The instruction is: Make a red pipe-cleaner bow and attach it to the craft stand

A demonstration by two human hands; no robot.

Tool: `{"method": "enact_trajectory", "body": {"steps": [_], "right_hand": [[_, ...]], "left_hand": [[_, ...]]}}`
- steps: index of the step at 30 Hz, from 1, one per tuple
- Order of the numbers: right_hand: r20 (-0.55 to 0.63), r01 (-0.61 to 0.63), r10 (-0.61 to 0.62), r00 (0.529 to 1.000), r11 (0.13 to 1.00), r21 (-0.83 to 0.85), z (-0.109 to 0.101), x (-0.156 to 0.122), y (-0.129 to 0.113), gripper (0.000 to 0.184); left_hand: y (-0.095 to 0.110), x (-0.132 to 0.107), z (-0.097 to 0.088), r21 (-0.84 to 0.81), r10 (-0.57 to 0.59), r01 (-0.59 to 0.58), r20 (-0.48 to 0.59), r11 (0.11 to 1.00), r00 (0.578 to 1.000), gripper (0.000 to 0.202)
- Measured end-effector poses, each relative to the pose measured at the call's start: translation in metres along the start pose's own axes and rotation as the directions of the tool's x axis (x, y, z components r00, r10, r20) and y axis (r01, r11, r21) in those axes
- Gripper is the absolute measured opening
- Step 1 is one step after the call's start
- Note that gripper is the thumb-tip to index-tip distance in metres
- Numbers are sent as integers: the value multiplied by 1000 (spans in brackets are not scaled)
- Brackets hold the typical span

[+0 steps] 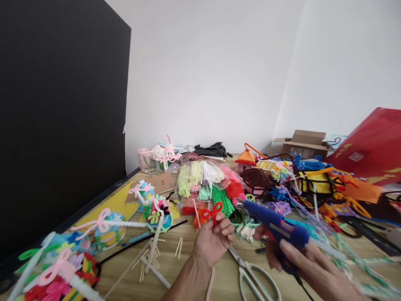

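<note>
Between the thumb and fingers of my left hand [213, 240] is a red pipe cleaner bent into a bow with loops [215, 210]. My right hand [300, 259] is wrapped around a blue hot glue gun [275, 221], its nozzle pointing left toward the bow but apart from it. A clear glue stick [327, 247] sticks out of the gun's back. Scissors with pale handles [255, 276] lie on the table below and between my hands. Past my left hand are bundles of coloured pipe cleaners [203, 177] in clear plastic bags.
Decorated pipe-cleaner crafts with pink bows [105, 223] line the left side. Short wooden sticks [178, 246] are scattered on the table. To the right lie a heap of coloured craft pieces [316, 182], a cardboard box [302, 144] and a red bag [369, 146]. A black panel [62, 104] stands left.
</note>
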State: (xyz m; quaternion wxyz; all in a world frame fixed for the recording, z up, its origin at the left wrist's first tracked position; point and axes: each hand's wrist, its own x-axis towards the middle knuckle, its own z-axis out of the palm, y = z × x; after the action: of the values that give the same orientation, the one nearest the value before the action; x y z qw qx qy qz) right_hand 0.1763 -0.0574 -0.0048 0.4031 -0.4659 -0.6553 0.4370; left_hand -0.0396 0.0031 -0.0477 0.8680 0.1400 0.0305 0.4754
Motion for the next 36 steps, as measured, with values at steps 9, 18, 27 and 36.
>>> {"method": "enact_trajectory", "body": {"steps": [9, 18, 27, 36], "right_hand": [[-63, 5, -7, 998, 999, -39, 25, 10, -10, 43], [-209, -10, 6, 978, 1000, -18, 33, 12, 9, 41], [-217, -13, -5, 976, 996, -85, 34, 14, 13, 33], [-131, -20, -5, 991, 982, -189, 30, 19, 19, 36]], "left_hand": [[-1, 7, 8, 51, -15, 16, -15, 999, 1000, 23], [-11, 14, 2, -22, -53, 52, -43, 998, 998, 21], [-11, 12, 1, -45, -61, 61, -11, 997, 998, 18], [-12, 13, 0, -33, -81, 81, -3, 996, 997, 18]]}}
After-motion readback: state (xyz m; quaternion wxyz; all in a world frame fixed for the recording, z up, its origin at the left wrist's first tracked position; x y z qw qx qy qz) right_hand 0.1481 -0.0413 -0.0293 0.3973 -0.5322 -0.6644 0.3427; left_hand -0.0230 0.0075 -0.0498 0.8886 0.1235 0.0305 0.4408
